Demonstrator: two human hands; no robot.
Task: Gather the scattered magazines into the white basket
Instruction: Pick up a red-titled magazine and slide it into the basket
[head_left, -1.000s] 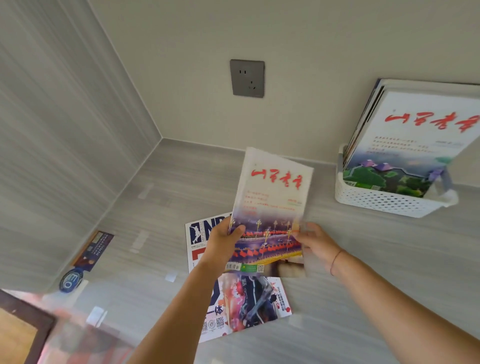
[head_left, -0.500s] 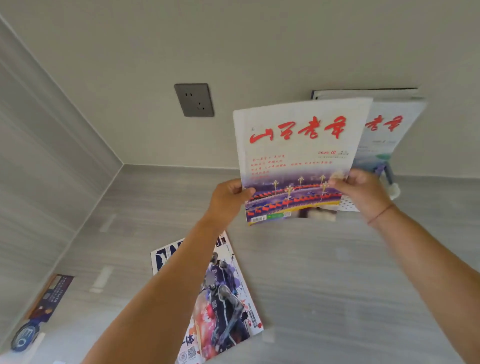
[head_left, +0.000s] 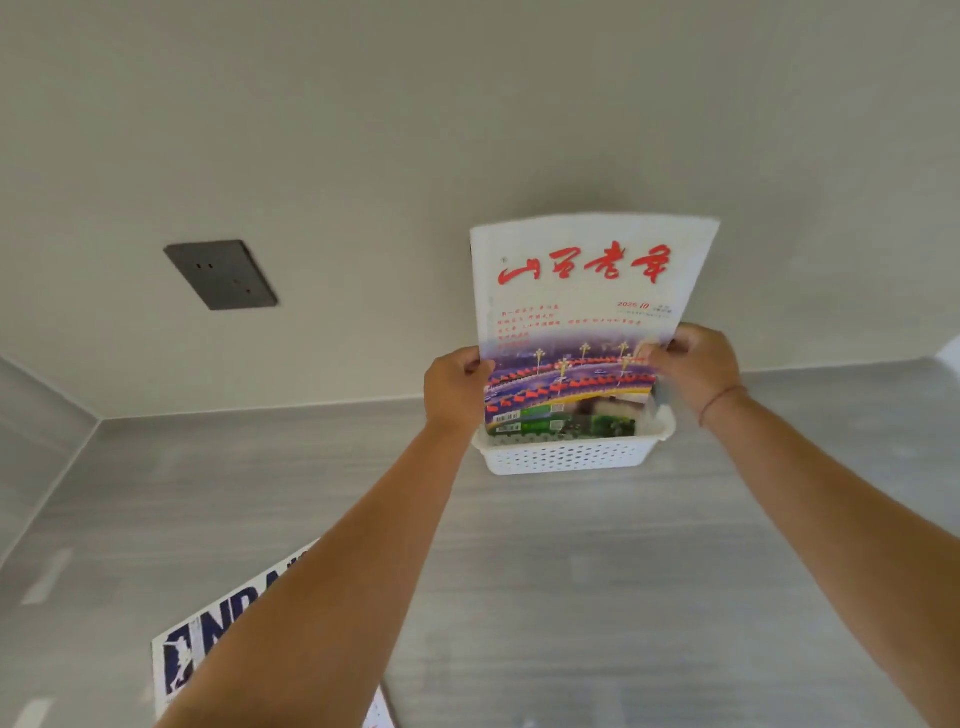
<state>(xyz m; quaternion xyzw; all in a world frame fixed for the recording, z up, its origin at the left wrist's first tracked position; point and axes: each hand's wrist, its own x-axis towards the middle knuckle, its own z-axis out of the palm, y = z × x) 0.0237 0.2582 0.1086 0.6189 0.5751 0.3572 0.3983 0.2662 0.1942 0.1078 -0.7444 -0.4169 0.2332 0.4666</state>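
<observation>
A white magazine with red title characters (head_left: 582, 306) stands upright with its lower edge inside the white perforated basket (head_left: 566, 457), which sits against the back wall. My left hand (head_left: 453, 389) grips the magazine's left edge and my right hand (head_left: 696, 369) grips its right edge. Other magazines stand behind it in the basket, mostly hidden. An NBA magazine (head_left: 197, 649) lies flat on the grey surface at the lower left, partly covered by my left forearm.
A dark wall socket (head_left: 221, 274) is on the back wall to the left of the basket. The grey wood-grain surface (head_left: 571, 597) stretches between me and the basket. A side wall closes off the far left.
Both hands carried the red-titled magazine from above the NBA magazine up and right to the basket; its lower edge now sits inside, in front of the others. The view shifted right.
</observation>
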